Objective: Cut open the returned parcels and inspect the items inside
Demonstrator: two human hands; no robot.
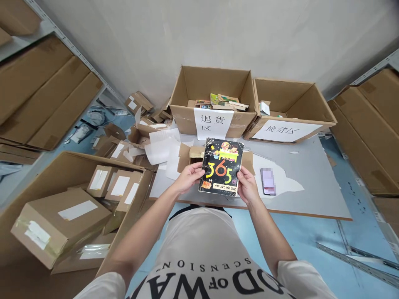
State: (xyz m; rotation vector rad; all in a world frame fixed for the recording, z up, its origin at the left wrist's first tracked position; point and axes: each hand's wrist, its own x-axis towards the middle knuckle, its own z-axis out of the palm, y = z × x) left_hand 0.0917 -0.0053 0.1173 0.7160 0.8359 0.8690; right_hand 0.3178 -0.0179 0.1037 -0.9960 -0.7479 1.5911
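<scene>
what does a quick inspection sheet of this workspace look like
surface: grey table, partly covered by white paper
job's things: black book marked 365, held by both hands above the table's near edge
clutter: opened small carton, phone, loose sheets
grippers: left hand grips the book's left edge; right hand grips its right edge
cables: nothing seen
surroundings: two labelled open boxes at the table's back, big box of parcels at left, flat cardboard on shelves

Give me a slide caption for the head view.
Both hands, left and right, hold a black book above a grey table.
</scene>
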